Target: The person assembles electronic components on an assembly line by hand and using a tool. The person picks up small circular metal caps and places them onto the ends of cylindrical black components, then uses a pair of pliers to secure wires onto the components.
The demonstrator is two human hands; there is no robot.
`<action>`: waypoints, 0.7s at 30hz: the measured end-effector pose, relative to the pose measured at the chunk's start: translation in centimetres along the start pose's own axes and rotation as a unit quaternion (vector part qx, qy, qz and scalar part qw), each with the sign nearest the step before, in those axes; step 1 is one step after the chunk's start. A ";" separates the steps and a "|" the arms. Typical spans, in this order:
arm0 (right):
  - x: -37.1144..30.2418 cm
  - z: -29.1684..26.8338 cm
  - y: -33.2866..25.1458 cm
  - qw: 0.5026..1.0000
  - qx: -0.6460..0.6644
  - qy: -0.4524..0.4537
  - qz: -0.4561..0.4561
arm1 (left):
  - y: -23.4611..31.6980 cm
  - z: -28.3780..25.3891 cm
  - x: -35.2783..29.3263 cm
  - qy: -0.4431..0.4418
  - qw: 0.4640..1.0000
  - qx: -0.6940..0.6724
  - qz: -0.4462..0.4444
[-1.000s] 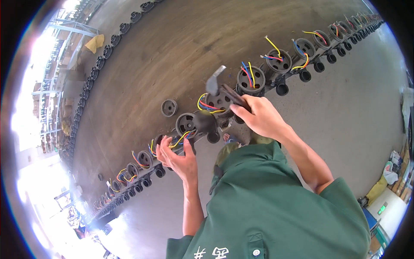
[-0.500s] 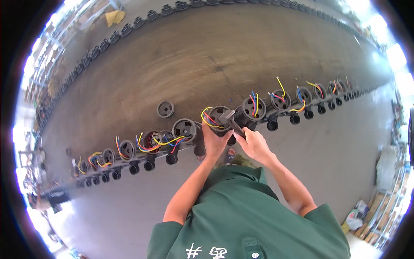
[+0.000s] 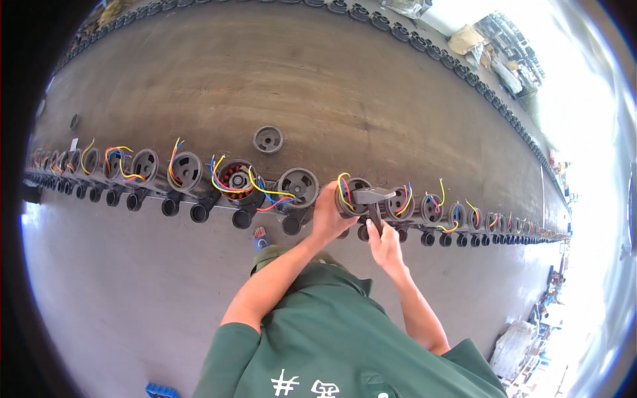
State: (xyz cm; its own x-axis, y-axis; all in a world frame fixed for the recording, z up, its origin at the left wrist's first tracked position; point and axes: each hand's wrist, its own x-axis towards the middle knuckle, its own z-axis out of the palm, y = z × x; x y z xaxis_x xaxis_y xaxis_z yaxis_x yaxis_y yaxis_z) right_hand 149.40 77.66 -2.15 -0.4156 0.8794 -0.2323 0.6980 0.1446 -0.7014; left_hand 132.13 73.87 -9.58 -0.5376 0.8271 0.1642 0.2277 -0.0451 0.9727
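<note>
A long row of dark round motor parts with red, yellow and blue wires runs along a conveyor line. My left hand grips one motor part in that row, the wires curling over its top. My right hand holds a grey hand tool by its handle, its head resting on the same motor. Just left of my left hand stands a motor with a round cover, and beyond it an open motor with copper windings.
A loose round cover lies alone on the brown belt behind the row. More motors continue to the right and left. A second row of dark parts lines the far edge. Grey floor lies below, with a blue crate.
The view has swung so the row now runs level and sits farther left. Both hands have come together on one motor; my left hand moved from a motor farther left to this one.
</note>
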 end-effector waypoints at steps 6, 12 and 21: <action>0.2 -4.2 -7.3 0.978 0.102 -0.104 0.148 | 1.1 -1.8 0.6 0.023 1.000 -0.010 -0.003; -0.6 -3.7 -7.2 0.990 0.134 -0.017 0.044 | -1.6 -0.6 -0.5 0.016 0.999 0.038 0.024; 0.4 -3.5 -7.2 0.998 -0.019 -0.030 0.046 | -1.0 -1.2 -0.4 0.010 0.999 0.037 0.032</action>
State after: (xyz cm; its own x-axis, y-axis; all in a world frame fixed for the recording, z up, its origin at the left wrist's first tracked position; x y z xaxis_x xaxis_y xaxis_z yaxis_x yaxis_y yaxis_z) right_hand 146.20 78.54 5.15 -0.3817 0.8612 -0.3357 0.7566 0.0825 -0.6486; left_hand 131.11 72.90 -10.41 -0.5360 0.8124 0.2296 0.3219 -0.0548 0.9452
